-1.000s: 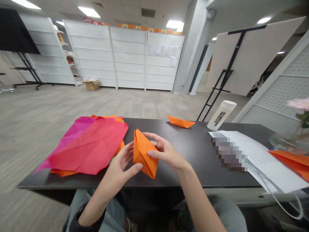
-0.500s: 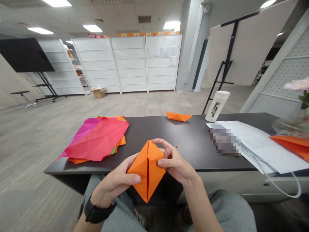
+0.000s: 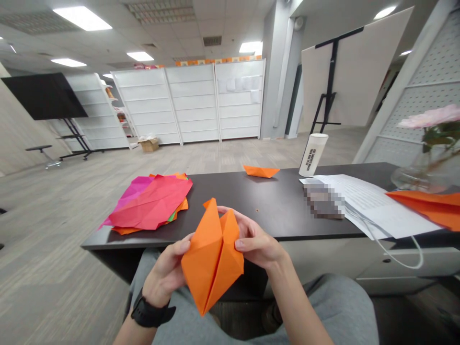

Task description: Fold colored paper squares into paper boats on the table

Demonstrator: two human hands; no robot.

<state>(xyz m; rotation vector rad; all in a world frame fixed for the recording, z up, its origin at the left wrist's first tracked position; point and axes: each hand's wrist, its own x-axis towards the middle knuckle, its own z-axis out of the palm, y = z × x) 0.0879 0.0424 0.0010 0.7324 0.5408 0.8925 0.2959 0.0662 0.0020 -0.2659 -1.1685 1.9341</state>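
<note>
A folded sheet of orange paper [image 3: 204, 254], diamond-shaped with a slit down its middle, is held between my two hands above my lap, just in front of the desk edge. My left hand [image 3: 168, 268], with a black band on the wrist, grips its left side with the thumb at the edge. On the other side my right hand [image 3: 257, 242] pinches the paper, thumb on the front and fingers behind, mostly hidden. Two pointed flaps stand apart at the top, the left one taller. Farther back on the desk sits a small folded orange paper boat [image 3: 261, 171].
On the dark desk [image 3: 280, 206], a pile of pink, orange and green paper sheets [image 3: 151, 203] lies left. To the right are a white cup [image 3: 313, 155], printed papers [image 3: 377, 203], a blurred flat item [image 3: 323, 200], a white cord, another orange folded paper [image 3: 427, 208] and a glass flower vase [image 3: 413, 175].
The top flaps of the orange paper have spread apart, and the paper has tilted and shifted slightly left. My left thumb has moved from its front face to its left edge. The view has shifted.
</note>
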